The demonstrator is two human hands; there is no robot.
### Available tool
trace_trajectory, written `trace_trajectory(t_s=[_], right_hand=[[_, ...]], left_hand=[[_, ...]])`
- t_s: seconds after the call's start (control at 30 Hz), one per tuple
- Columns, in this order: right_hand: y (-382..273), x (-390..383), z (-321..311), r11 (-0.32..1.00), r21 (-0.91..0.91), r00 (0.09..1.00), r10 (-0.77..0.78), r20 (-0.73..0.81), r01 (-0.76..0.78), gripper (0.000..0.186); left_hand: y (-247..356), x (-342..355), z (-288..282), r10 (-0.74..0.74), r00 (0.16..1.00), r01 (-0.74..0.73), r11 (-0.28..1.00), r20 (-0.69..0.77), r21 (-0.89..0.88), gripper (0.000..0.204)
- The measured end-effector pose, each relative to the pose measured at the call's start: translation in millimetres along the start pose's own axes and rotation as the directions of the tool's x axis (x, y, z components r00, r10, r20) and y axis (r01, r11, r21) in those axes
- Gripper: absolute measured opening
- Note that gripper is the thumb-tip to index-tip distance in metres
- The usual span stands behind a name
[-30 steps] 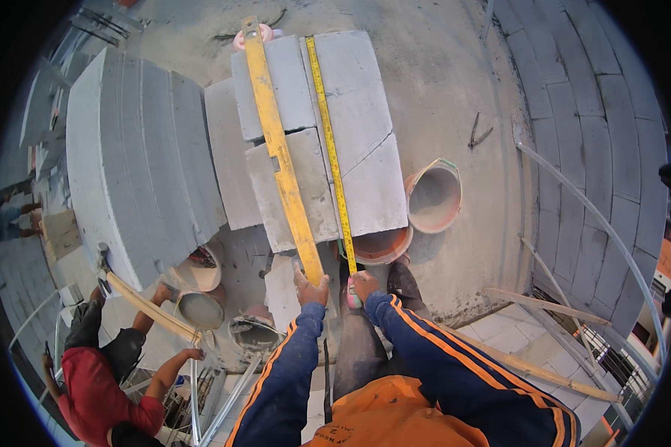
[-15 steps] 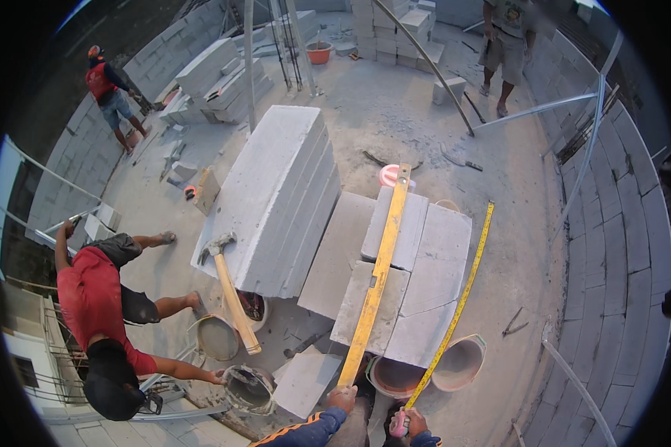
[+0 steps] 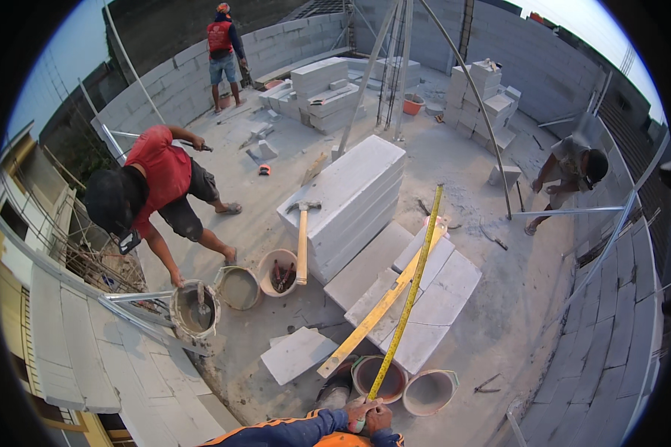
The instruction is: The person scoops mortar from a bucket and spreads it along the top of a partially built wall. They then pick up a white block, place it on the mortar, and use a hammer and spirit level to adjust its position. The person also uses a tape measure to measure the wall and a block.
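Observation:
Low at the bottom centre, my left hand (image 3: 356,410) and my right hand (image 3: 379,418) are closed close together. Between them is the base of a tape measure (image 3: 399,328), whose case is mostly hidden by my fingers. Its yellow blade stretches out and away over the pale blocks (image 3: 450,284). Under it, a yellow spirit level (image 3: 365,325) lies slantwise across the same blocks, out of my hands. On the tall stack of blocks (image 3: 348,182) rests a claw hammer (image 3: 303,240), its wooden handle overhanging the near edge.
At the left a co-worker in red (image 3: 160,179) bends with one hand on a mortar bucket (image 3: 194,309). Two more people are farther off, left and right. Buckets (image 3: 431,392) stand in front of me; a slanted metal pole (image 3: 473,93) and block walls surround the floor.
My left hand has let go of the spirit level and joined my right at the tape measure. The view has shifted; the red-shirted co-worker has raised one arm, and the person at right now bends down.

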State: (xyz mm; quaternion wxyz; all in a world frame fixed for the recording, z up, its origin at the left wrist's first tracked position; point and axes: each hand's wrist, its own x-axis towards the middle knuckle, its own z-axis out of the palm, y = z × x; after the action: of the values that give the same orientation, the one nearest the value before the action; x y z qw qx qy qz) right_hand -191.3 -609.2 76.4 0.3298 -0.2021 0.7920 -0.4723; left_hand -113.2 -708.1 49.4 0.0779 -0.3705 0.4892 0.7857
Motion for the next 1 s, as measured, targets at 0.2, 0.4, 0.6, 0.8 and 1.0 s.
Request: trace_trajectory(t_s=[0.2, 0.4, 0.6, 0.8, 1.0], right_hand=[[-10, -18, -24, 0.996, -0.015, 0.972, -0.088, 0.218, 0.093, 0.02], [-19, -15, -14, 0.983, 0.123, 0.924, 0.083, 0.374, -0.138, 0.018], [-75, -11, 26, 0.936, 0.271, 0.954, 0.154, 0.257, -0.224, 0.019], [-101, -60, 113, 0.939, -0.145, 0.706, 0.331, 0.627, -0.312, 0.026], [-129, -93, 237, 0.822, 0.147, 0.762, 0.424, 0.489, -0.551, 0.021]], left_hand=[[-10, -64, 25, -0.081, 0.989, 0.065, 0.989, -0.12, -0.131, 0.08], [-12, -134, 4, -0.052, 0.999, 0.042, 0.793, 0.0, -0.608, 0.035], [-26, -206, -35, 0.208, 0.915, -0.218, 0.976, -0.345, 0.011, 0.044], [-71, -284, -124, 0.074, 0.873, -0.067, 0.997, -0.482, 0.032, 0.05], [-110, -366, -216, 0.097, 0.855, -0.043, 0.992, -0.509, 0.119, 0.05]])
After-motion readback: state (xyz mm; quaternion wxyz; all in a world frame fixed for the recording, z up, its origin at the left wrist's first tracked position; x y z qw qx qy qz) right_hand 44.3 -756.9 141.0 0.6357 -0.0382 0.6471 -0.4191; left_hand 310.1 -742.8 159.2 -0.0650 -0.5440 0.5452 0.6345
